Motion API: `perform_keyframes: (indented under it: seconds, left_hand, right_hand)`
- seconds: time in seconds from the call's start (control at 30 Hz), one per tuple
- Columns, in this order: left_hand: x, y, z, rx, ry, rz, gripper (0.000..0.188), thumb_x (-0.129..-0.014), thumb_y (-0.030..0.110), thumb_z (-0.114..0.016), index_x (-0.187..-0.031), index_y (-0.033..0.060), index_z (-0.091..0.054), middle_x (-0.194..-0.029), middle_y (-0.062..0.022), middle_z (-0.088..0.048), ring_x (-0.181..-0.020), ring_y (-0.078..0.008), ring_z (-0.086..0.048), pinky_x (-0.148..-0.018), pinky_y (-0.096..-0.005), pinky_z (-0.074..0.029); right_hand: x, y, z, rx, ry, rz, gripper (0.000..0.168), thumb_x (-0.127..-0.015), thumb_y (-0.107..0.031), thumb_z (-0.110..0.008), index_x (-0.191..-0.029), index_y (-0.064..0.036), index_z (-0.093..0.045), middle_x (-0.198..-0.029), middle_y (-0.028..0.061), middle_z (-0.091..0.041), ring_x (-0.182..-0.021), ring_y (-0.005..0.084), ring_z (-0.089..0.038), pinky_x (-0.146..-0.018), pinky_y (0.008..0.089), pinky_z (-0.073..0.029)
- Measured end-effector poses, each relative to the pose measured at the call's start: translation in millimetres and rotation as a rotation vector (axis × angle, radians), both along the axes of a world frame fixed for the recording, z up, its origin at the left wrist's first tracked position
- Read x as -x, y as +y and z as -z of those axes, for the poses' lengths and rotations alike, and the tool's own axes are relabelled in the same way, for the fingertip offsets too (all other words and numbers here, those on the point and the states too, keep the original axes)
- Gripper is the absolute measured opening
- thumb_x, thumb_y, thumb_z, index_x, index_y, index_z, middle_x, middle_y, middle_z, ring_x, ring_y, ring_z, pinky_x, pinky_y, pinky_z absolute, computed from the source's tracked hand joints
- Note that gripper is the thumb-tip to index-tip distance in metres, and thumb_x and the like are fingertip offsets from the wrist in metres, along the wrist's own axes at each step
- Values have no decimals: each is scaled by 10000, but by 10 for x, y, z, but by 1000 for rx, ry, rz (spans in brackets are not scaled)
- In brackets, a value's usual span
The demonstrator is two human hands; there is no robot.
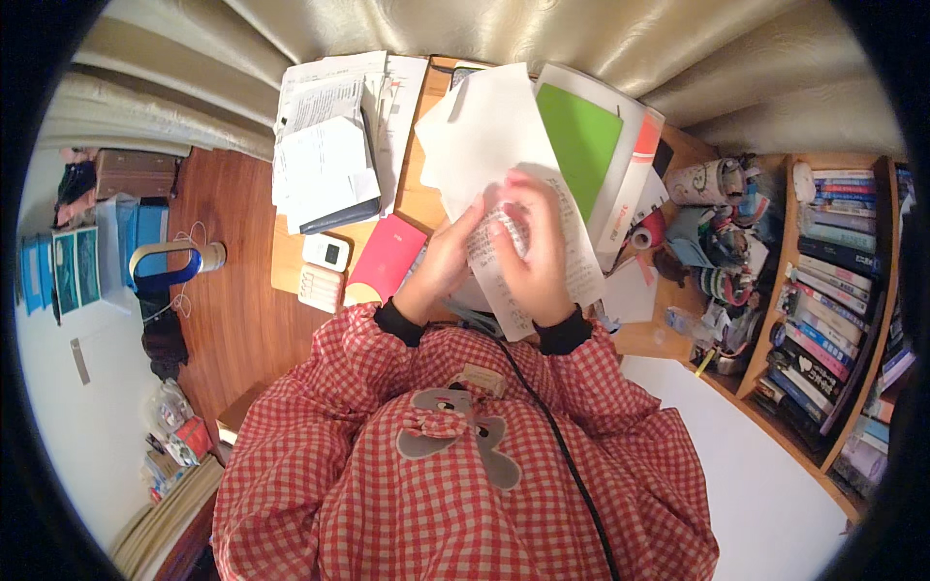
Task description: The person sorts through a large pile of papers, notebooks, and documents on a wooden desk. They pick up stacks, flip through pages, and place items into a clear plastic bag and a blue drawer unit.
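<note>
Handwritten paper point(512, 309) lies beneath my two hands at the desk's near side, overlapping a larger sheet with writing point(581, 265). My left hand point(454, 250) grips the left edge of the paper, its thumb on top. Over the written lines my right hand point(539, 250) is curved, thumb and fingers apart; whether it pinches a sheet is unclear. Blank white sheets point(479, 131) extend beyond the fingertips toward the curtain. Fingers partly hide the writing.
A paper stack point(323, 160) on a dark folder point(341, 216) sits left, near a red booklet point(389, 250), a white device point(326, 253) and a small case point(320, 288). A green sheet point(581, 138) lies right. Beyond stand cluttered items point(726, 247) and a bookshelf point(774, 290).
</note>
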State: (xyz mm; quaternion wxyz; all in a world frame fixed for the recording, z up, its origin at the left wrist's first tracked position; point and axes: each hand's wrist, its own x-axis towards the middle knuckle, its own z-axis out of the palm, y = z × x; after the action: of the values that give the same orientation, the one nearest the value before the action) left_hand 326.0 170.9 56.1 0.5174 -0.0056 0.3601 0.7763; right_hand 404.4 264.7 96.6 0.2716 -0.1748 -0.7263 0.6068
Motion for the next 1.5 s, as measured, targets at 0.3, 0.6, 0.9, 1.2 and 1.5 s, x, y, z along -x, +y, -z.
perform_keyframes:
  seconds: [0.3, 0.6, 0.9, 1.2, 1.5]
  left_hand:
    - [68, -79, -332, 55, 243, 113, 475, -911, 248, -476, -1277, -25, -345, -1184, -114, -503, -1070, -186, -506, -899, -313, -417]
    - [41, -228, -206, 30, 229, 156, 482, -877, 169, -545, -1274, -22, -347, -1176, -108, -504, -1057, -172, -512, -880, -294, -432]
    - [77, -243, -86, 34, 171, -76, 408, -921, 87, -403, -1311, 4, -317, -1248, -129, -466, -1106, -192, -495, -926, -307, -416]
    - [121, -237, -112, 61, 135, -418, 439, -916, 45, -385, -1340, 36, -272, -1275, -116, -443, -1140, -199, -467, -953, -326, -391]
    - [-43, -168, -385, 13, 240, -380, 489, -886, -8, -425, -1348, 41, -270, -1269, -91, -450, -1128, -164, -471, -932, -300, -401]
  right_hand:
    - [171, 867, 30, 70, -333, -91, 578, -736, -159, -704, -1214, 19, -430, -970, 67, -544, -699, 56, -486, -549, 197, -400]
    - [221, 881, 328, 564, -206, -176, 559, -736, -15, -657, -1229, 31, -398, -1012, 167, -574, -875, 200, -589, -744, 269, -497]
    - [-111, 1268, 99, 749, 23, 85, 428, -848, -98, -516, -1228, 49, -388, -1113, 153, -541, -1003, 221, -542, -872, 321, -440]
    - [-801, 1212, 671, 1302, 332, -388, 138, -857, -194, -530, -922, -76, -499, -689, -27, -335, -653, 93, -334, -574, 228, -301]
    - [-520, 1142, 185, 532, 117, -396, 597, -812, -277, -576, -1266, 56, -380, -1368, 224, -308, -1304, 315, -248, -1056, 437, -194]
